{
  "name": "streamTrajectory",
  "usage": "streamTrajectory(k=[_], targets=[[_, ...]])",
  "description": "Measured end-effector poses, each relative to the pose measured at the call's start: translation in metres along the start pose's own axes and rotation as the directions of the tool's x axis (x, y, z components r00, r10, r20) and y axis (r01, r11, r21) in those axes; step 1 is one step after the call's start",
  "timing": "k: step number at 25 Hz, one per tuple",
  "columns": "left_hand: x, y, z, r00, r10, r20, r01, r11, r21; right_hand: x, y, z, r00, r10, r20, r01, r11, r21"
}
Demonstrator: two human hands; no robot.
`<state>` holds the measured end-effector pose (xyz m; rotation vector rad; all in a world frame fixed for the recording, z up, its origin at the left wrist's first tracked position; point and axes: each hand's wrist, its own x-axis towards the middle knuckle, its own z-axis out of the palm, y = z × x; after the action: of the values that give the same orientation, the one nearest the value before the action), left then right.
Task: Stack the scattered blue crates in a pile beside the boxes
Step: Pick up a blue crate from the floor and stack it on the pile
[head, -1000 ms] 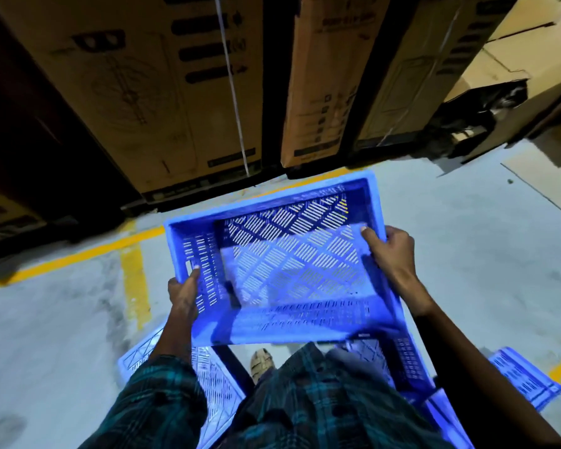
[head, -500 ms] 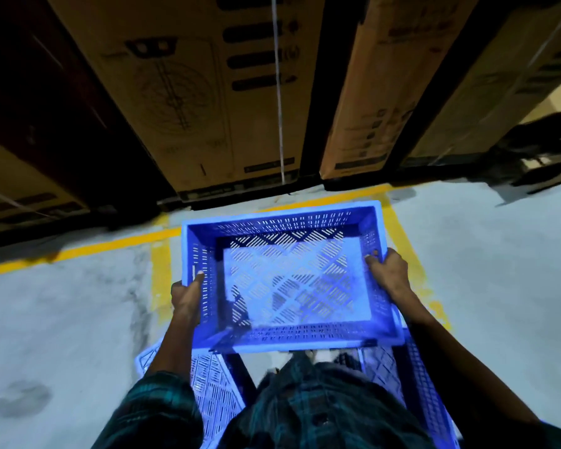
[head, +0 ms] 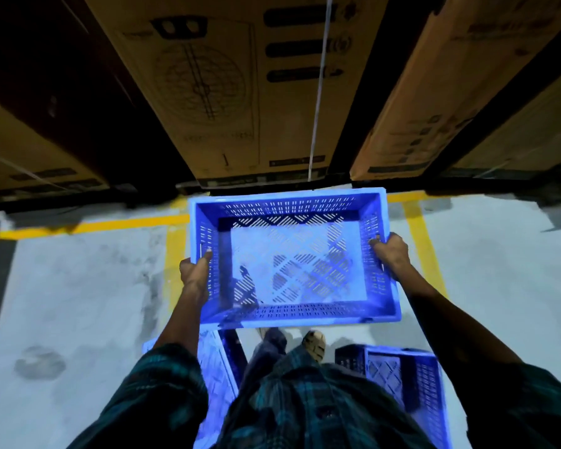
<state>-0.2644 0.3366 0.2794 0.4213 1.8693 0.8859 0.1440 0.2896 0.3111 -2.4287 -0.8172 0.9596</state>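
— What took up most of the view?

— Tall cardboard boxes (head: 214,92) stood along the far side, printed with a fan drawing and dark labels, with dark gaps between them. Below them ran grey concrete floor (head: 78,286) marked with yellow lines (head: 88,226).

— And the crate?

— One blue crate (head: 292,260) was held level above the floor, open side up, just in front of the middle box, its far rim near the box's base. Its walls and bottom were slotted; nothing lay in it that I could make out.

— How were the hands set?

— The left hand (head: 195,275) gripped the left rim, thumb hooked over the edge. The right hand (head: 391,254) gripped the right rim, fingers curled over it.

— Any other crates?

— Two. A second crate (head: 412,380) sat low on the right, partly hidden by the plaid shirt (head: 305,409); its contents I could not tell. A third crate (head: 217,371) showed under the left forearm. A sandalled foot (head: 314,343) stood between them.
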Motion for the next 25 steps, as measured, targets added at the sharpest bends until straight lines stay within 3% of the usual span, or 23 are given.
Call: streamTrajectory(k=[10, 19, 25], targets=[[0.090, 0.018, 0.069, 0.997, 0.012, -0.078, 0.006, 0.974, 0.226, 0.098, -0.029, 0.066, 0.991, 0.130, 0.042, -0.133, 0.988, 0.073], [0.263, -0.117, 0.167, 0.995, -0.003, -0.102, 0.041, 0.927, 0.374, 0.286, 0.061, 0.222, 0.980, 0.129, 0.154, -0.144, 0.985, 0.091], [0.376, -0.209, 0.211, 0.996, -0.038, -0.082, 0.067, 0.923, 0.379, 0.384, 0.112, 0.332, 0.985, 0.103, 0.141, -0.112, 0.992, 0.060]])
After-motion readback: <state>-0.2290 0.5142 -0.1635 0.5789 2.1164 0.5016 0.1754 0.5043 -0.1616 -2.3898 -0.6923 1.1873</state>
